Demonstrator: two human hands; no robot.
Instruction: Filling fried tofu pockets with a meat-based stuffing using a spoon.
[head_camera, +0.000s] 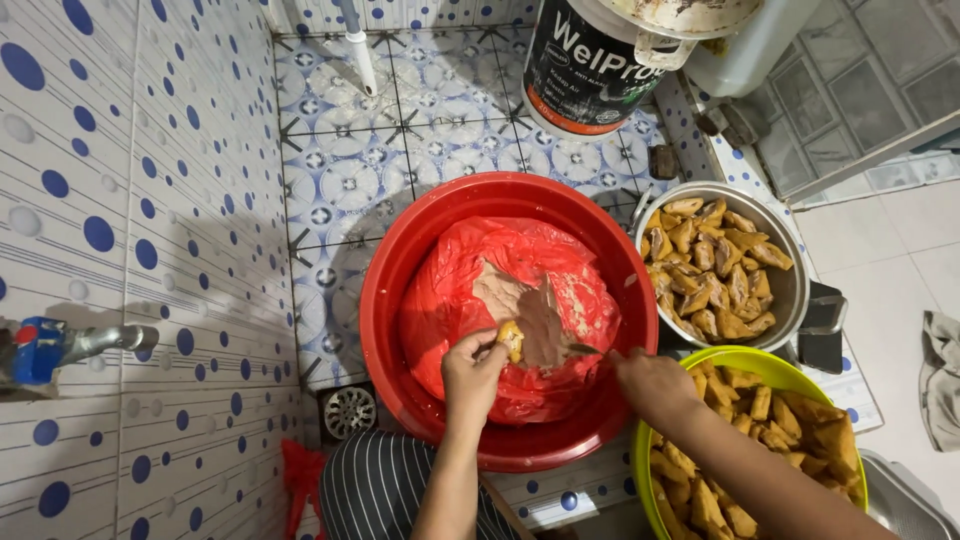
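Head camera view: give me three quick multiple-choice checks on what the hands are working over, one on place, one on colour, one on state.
1. Where is the metal pot of fried pieces?
A. Beside the red basin's rim
B. Inside the red basin
C. On the paint bucket

2. What colour is the bowl under the right forearm?
A. Blue
B. Yellow-green
C. White

3. What is the left hand doing?
A. Resting open on the floor
B. Gripping the tap
C. Pinching a fried piece

Answers: 1 A, the pot stands outside the rim; 2 B, its rim is yellow-green; 3 C, the fingers close on a piece over the paste, while the right hand holds a utensil.
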